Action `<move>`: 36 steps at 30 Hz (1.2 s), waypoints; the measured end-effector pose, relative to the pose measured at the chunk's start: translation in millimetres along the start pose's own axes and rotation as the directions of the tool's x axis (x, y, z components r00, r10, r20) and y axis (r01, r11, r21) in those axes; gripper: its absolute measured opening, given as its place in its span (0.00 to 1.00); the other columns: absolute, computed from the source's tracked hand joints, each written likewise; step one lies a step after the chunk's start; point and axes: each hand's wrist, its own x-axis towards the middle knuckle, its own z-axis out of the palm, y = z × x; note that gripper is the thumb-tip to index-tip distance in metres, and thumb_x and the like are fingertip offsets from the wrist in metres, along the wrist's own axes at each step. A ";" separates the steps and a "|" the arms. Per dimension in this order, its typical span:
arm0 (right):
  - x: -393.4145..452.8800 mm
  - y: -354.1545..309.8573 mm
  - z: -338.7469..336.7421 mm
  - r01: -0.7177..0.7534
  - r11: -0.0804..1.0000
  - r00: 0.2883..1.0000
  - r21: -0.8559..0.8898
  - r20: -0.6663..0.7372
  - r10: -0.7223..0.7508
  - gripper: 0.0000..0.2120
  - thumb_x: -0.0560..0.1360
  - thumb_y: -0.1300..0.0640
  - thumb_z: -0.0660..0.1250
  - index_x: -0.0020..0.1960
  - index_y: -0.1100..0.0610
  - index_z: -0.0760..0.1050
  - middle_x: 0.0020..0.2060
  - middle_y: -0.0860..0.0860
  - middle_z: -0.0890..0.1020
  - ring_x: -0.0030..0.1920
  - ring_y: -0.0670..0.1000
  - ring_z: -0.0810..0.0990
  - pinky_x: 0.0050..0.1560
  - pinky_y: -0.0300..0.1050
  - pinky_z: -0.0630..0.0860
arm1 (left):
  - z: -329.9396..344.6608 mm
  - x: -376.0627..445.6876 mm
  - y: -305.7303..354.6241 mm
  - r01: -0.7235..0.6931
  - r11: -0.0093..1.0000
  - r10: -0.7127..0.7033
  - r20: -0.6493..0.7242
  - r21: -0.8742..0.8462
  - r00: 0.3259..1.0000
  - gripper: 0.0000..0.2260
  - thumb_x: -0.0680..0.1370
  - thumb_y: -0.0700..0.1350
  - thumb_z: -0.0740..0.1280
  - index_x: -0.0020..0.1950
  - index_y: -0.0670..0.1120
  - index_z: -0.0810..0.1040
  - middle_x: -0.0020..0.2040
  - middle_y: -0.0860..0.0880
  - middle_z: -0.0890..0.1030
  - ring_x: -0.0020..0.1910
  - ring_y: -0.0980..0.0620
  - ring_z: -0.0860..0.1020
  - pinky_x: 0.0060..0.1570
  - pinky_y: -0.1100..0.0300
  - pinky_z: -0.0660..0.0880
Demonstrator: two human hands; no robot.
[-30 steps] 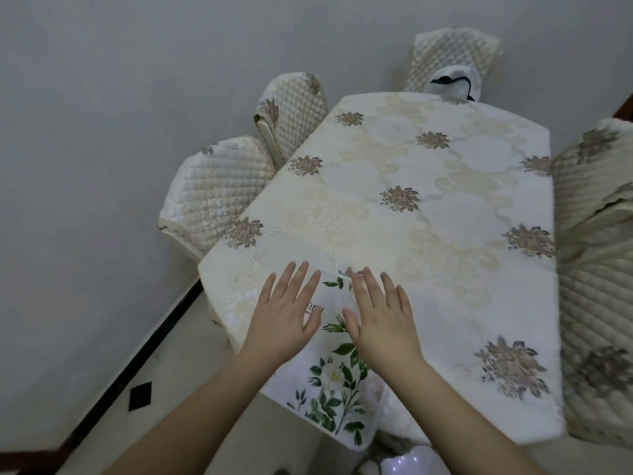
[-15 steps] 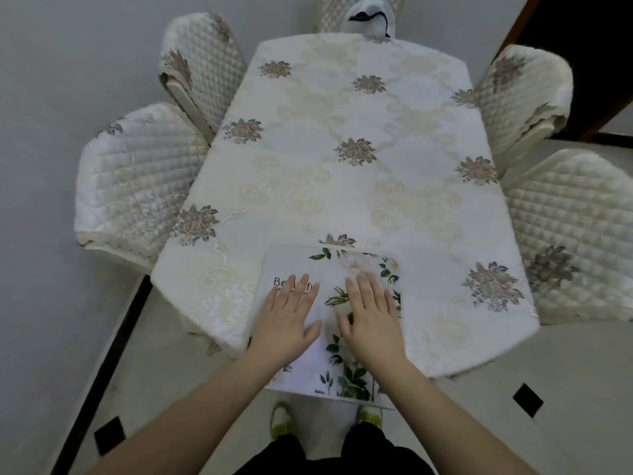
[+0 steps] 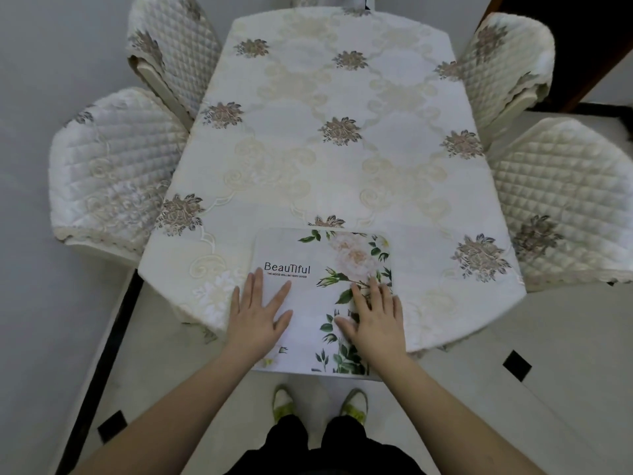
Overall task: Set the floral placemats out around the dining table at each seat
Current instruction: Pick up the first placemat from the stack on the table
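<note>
head view: one placemat (image 3: 318, 293) lies at 6 o'clock on the table (image 3: 342, 159), at the end seat nearest the person. its near edge overhangs the table edge toward the shoes (image 3: 354, 404). its long axis looks to run away from the person toward 12, though lens warp makes that a rough call; the "beautiful" print reads upright from here.

left hand (image 3: 258, 315) is flat, fingers straight and spread, palm down on the mat's left part, outer fingers reaching past its left edge onto the cloth. right hand (image 3: 373, 320) is flat too, palm down on the leafy right part, close to the right edge. neither is grasping anything, both just press.

key relation: mat sits directly under both hands, centred between them, so neither hand is nearer. judgement: with the overhang at 6, the next move is probably a push toward 12 to seat it fully on the table.

four quilted chairs (image 3: 113, 173) at roughly 8, 10, 2 and 4 o'clock have no mat in front of them. no other mats in view, cannot tell where they are.
</note>
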 end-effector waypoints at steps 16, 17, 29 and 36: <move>0.9 14.2 -24.0 -0.229 0.860 0.973 0.456 0.079 0.218 0.35 0.80 0.43 0.60 0.80 0.56 0.51 0.79 0.60 0.51 0.79 0.58 0.52 0.77 0.53 0.53 | -31.2 -5.7 -6.5 0.083 0.813 -0.069 0.047 -0.576 0.997 0.27 0.80 0.45 0.67 0.78 0.57 0.63 0.82 0.47 0.46 0.80 0.48 0.49 0.75 0.54 0.55; 0.2 13.2 -26.7 -0.226 0.836 0.973 0.499 0.073 0.220 0.34 0.81 0.45 0.61 0.80 0.57 0.52 0.79 0.59 0.52 0.79 0.57 0.52 0.77 0.53 0.53 | -33.8 -6.3 -6.5 0.086 0.782 -0.075 0.045 -0.618 0.996 0.27 0.80 0.44 0.66 0.77 0.56 0.64 0.82 0.48 0.47 0.80 0.50 0.51 0.73 0.58 0.56; -3.4 25.7 -49.8 -0.338 0.422 0.923 0.841 0.209 0.322 0.21 0.79 0.60 0.63 0.70 0.48 0.67 0.64 0.52 0.79 0.57 0.54 0.81 0.60 0.54 0.77 | -56.9 1.4 -19.5 0.361 -0.056 -0.236 0.364 -0.931 0.901 0.15 0.81 0.35 0.65 0.68 0.42 0.74 0.63 0.39 0.81 0.55 0.39 0.82 0.61 0.38 0.76; -14.1 23.5 -61.8 -0.293 0.413 0.942 0.862 0.186 0.281 0.27 0.78 0.63 0.62 0.75 0.48 0.64 0.54 0.49 0.84 0.49 0.49 0.84 0.46 0.44 0.81 | -70.1 -1.4 -13.6 0.312 0.250 -0.252 0.250 -0.917 0.935 0.16 0.79 0.35 0.65 0.66 0.45 0.75 0.54 0.42 0.85 0.49 0.42 0.84 0.55 0.42 0.79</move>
